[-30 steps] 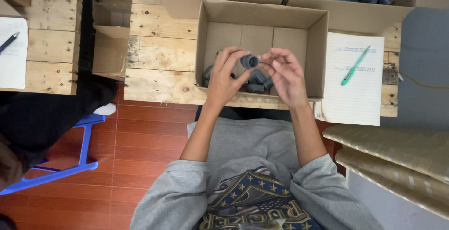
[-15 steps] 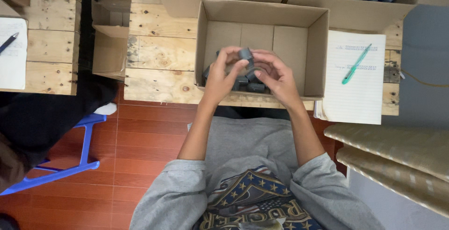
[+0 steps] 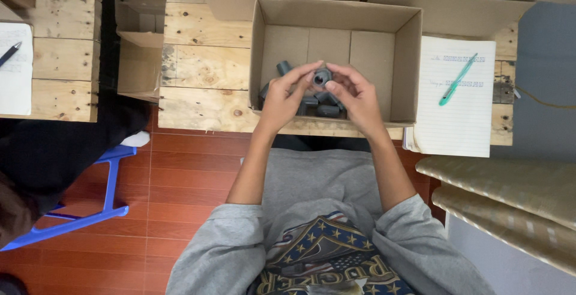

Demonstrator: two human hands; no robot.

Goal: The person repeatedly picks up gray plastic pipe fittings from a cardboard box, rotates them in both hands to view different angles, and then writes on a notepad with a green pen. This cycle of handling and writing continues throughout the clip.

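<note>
I saw both hands, left hand (image 3: 282, 98) and right hand (image 3: 359, 96), grasping one grey pipe fitting (image 3: 321, 77) above the open cardboard box (image 3: 408, 61); a notepad (image 3: 453, 106) with a green pen (image 3: 457, 79) lay beside it on the bench (image 3: 198, 73).

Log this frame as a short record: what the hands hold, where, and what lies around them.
held item: small grey pipe fitting, pinched by both hands
left hand: fingertips on the fitting's left side
right hand: fingertips on its right side
position: above the open cardboard box
box contents: a few more grey fittings near the front wall
right of box: lined notepad with green pen
surface: wooden pallet table
</note>
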